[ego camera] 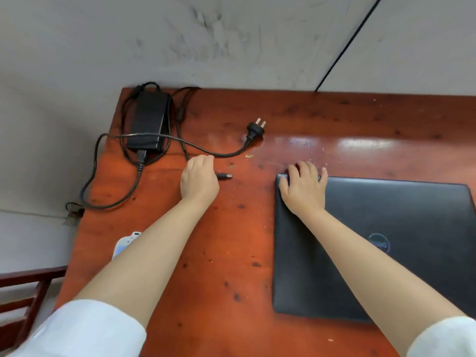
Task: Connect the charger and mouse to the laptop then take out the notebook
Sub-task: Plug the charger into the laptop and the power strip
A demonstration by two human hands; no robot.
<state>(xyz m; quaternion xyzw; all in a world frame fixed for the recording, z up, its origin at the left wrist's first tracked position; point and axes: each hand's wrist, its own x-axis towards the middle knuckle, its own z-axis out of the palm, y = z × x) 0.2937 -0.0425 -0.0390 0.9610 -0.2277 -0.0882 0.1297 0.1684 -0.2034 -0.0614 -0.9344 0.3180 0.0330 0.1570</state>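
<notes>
At the far left, a dark red wooden chair frame [28, 292] stands beside the glossy reddish-brown wooden table [231, 253]. A small white and blue object [126, 244] lies near the table's left edge, partly hidden under the left forearm; what it is cannot be told. In the table's back left corner rests the black rectangular charger brick [149, 122], with its thin black cables [108, 191] looped around it and sagging over the left edge. One cable runs rightward across the brick to a black wall plug with brass prongs [255, 130], which lies loose on the wood, well apart from the laptop.

The left hand [198, 180] sits just in front of the brick, knuckles up, fingers curled closed around the charger's black barrel connector [224, 176], whose metal tip sticks out to the right of the fist and points toward the laptop. The tip is not touching the laptop; a stretch of bare table lies between them.

The right hand [304, 189] rests flat, fingers spread and slightly bent, on the back left corner of the closed dark grey laptop [386, 253], fingertips reaching over its far edge; it grips nothing. The laptop lies lid down on the right half of the table, round logo facing up. Both forearms are bare, with white sleeves [85, 328] pushed up near the elbows.
</notes>
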